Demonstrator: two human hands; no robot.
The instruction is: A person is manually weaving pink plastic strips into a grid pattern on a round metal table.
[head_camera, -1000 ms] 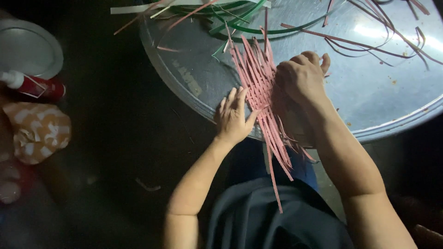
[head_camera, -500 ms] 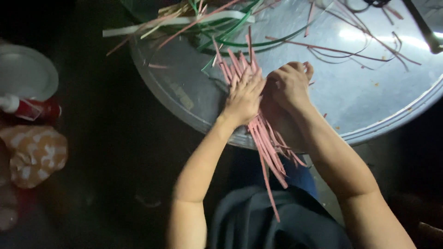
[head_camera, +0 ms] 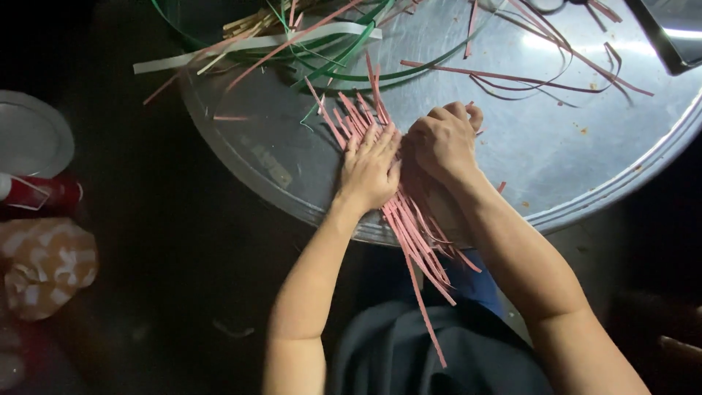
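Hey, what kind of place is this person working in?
Probably a dim home or small workshop craft spot. Both hands, left and right, press pink flat weaving strips on a round metal tabletop, with loose green and white strips piled behind.

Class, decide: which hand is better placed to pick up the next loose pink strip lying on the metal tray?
Probably the right hand: loose pink strips lie just beyond it on the metal tray, while the left hand lies flat on the pink bundle.

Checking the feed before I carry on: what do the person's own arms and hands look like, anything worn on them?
Both arms are bare from elbow to fingertips: no sleeves, gloves, watch or bracelets show. The left hand and right hand carry no visible rings. Fingernails look short and unpainted. A dark garment covers the torso below.
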